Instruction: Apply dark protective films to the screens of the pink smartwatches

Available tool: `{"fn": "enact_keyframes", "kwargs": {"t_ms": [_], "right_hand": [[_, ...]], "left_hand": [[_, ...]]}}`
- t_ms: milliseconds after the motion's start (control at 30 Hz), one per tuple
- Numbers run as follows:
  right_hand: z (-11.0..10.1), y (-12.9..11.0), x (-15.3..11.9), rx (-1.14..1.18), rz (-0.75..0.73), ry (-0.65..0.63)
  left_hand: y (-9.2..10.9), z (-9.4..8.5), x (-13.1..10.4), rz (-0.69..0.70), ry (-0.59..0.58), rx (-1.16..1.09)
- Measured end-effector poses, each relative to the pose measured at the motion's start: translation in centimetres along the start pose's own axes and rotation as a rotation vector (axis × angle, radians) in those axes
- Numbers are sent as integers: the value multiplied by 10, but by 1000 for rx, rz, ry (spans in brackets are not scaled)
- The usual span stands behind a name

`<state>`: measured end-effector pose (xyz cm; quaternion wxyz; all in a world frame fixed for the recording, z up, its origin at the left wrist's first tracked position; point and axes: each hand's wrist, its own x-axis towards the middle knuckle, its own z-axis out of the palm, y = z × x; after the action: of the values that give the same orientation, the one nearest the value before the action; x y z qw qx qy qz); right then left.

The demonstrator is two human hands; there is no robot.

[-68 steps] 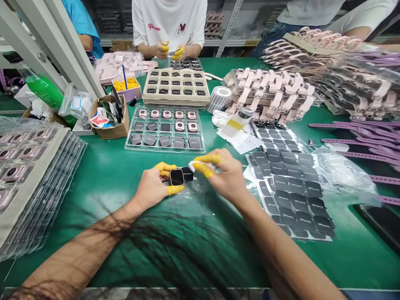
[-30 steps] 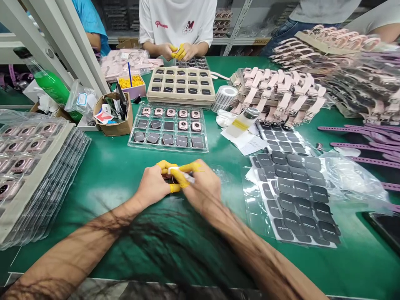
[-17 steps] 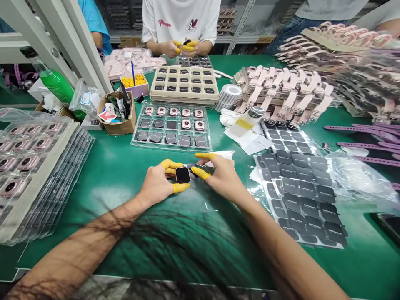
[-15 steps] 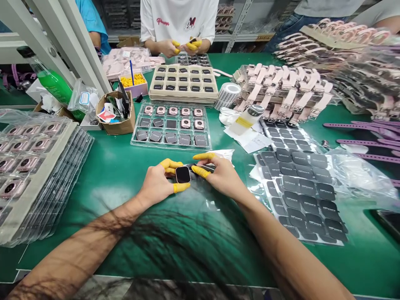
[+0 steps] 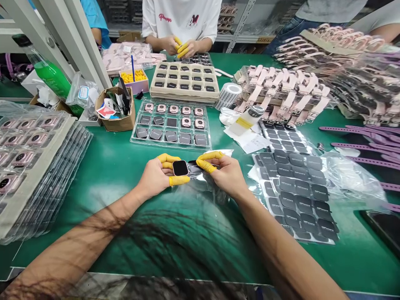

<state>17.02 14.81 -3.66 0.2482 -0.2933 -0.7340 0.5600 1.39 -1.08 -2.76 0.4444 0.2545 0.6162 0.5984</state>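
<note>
My left hand (image 5: pixel 159 174), with yellow covers on its fingertips, grips a small square watch (image 5: pixel 180 168) whose black screen faces up. Just right of it, my right hand (image 5: pixel 221 171) pinches the edge of a dark sticker on a sheet (image 5: pixel 195 167) that lies beside the watch; its fingertips are yellow-covered too. Beyond the hands, a clear tray (image 5: pixel 171 146) holds pink watches and dark square pieces. Dark label sheets (image 5: pixel 295 198) lie to the right of my right arm.
Stacked watch trays (image 5: pixel 65 179) stand at the left. A cardboard box (image 5: pixel 118 121), a beige tray (image 5: pixel 184 94) and a paper roll (image 5: pixel 229 95) are farther back. Pink straps (image 5: pixel 284 93) pile up at the right. Across the table, a person's hands (image 5: pixel 179 46) wear yellow fingertip covers.
The watch in my left hand has shifted slightly left and up. My right hand's fingers have closed onto the dark sticker. Across the table, the person's hands have come together.
</note>
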Motion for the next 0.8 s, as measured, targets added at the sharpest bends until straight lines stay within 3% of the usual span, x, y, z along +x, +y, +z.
{"fn": "enact_keyframes", "kwargs": {"t_ms": [67,133,233,300,433,533,800], "right_hand": [[-10,-5,1,-39,-128,29],[-26,-13,2,70,-206,87],[-40,-25,1,341,-140,139],[-33,-29,-3,353,-22,118],[9,-25,-14,287,256,35],[31,-19,-20,359,356,-38],[30,-11,-20,392,409,-41]], "left_hand": [[4,0,1,-48,15,-45],[5,1,1,-40,23,-45],[0,1,1,12,9,37],[-5,3,-1,53,4,118],[-9,4,-4,116,-16,185],[-10,4,-4,158,-32,227],[-10,4,-4,174,-34,302]]}}
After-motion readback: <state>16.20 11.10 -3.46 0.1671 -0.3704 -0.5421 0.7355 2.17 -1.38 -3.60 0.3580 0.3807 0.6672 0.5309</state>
